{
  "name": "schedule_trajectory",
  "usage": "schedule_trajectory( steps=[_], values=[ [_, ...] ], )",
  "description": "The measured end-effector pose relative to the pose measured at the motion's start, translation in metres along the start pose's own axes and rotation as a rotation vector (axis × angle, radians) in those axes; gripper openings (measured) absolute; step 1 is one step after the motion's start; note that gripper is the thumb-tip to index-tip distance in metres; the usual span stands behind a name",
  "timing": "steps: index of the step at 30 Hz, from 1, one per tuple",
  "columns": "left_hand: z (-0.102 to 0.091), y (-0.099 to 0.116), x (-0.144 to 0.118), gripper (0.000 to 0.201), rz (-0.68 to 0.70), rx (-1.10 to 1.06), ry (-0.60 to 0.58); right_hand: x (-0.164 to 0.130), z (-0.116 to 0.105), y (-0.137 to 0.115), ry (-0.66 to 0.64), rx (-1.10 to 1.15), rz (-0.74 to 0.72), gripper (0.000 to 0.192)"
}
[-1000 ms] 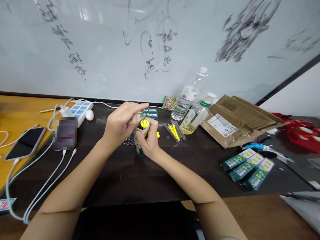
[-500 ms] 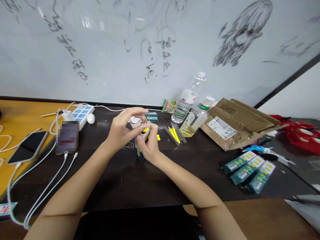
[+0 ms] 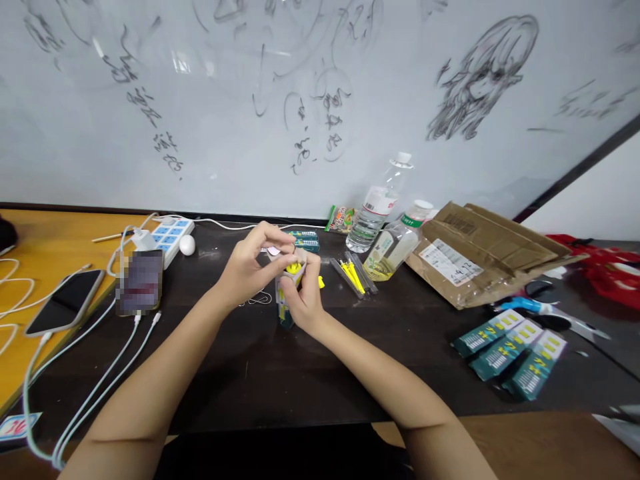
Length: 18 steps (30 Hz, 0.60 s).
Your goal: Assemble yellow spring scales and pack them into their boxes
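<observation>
Small green box [image 3: 285, 308] upright mid-desk, right hand [image 3: 302, 301] clamped round it for steadiness | left hand [image 3: 249, 268] fingertips pinch yellow piece [image 3: 293, 268] at its open top

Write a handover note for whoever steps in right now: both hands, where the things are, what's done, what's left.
Left hand: fingertips pinched at the open top of the small green box.
Right hand: gripping that box upright above the dark table.
Yellow piece sits in the box mouth, only partly in.
Done: three like boxes lie shut at right, two more behind the hands.
Left: yellow piece not fully in, flap open; loose yellow sticks on the table.
</observation>
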<state>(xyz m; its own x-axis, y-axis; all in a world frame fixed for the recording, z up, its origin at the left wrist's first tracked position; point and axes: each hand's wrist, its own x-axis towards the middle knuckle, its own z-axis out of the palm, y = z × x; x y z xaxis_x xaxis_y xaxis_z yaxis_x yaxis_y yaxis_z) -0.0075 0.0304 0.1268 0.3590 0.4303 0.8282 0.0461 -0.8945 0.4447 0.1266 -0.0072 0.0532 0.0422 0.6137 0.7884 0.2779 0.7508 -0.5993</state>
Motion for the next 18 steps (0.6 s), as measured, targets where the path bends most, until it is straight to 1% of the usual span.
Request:
schedule_trajectory(
  steps=[2,5,7,8,11,14,15,18],
  values=[
    [0.0003,-0.0008,0.0008,0.021,0.008,0.016,-0.012,0.0009,-0.0008,-0.0003,-0.004,0.008,0.005,0.037],
    [-0.0018,0.0009,0.0049,0.006,0.059,0.054,-0.151,0.0035,-0.0027,-0.0012,-0.012,0.027,0.013,0.037],
    [-0.0032,0.002,0.0078,0.01,0.089,0.043,-0.236,0.0059,-0.004,-0.0018,0.023,0.042,0.024,0.033],
    [-0.0033,0.002,0.0088,0.014,0.1,0.03,-0.256,0.007,-0.0047,-0.002,0.043,0.048,0.031,0.031],
    [-0.0015,0.0006,0.0087,0.016,0.113,0.001,-0.248,0.0092,-0.0059,-0.0019,0.072,0.055,0.047,0.029],
    [0.0018,-0.0015,0.006,0.01,0.108,-0.021,-0.243,0.0092,-0.0059,-0.0007,0.077,0.051,0.048,0.033],
    [0.0029,-0.0022,0.0049,0.012,0.093,-0.03,-0.224,0.0089,-0.0058,-0.0001,0.083,0.052,0.042,0.035],
    [0.0055,-0.0053,0.0024,0.027,0.02,-0.079,-0.123,0.0088,-0.0059,0.0014,0.106,0.042,0.011,0.041]
  ],
)
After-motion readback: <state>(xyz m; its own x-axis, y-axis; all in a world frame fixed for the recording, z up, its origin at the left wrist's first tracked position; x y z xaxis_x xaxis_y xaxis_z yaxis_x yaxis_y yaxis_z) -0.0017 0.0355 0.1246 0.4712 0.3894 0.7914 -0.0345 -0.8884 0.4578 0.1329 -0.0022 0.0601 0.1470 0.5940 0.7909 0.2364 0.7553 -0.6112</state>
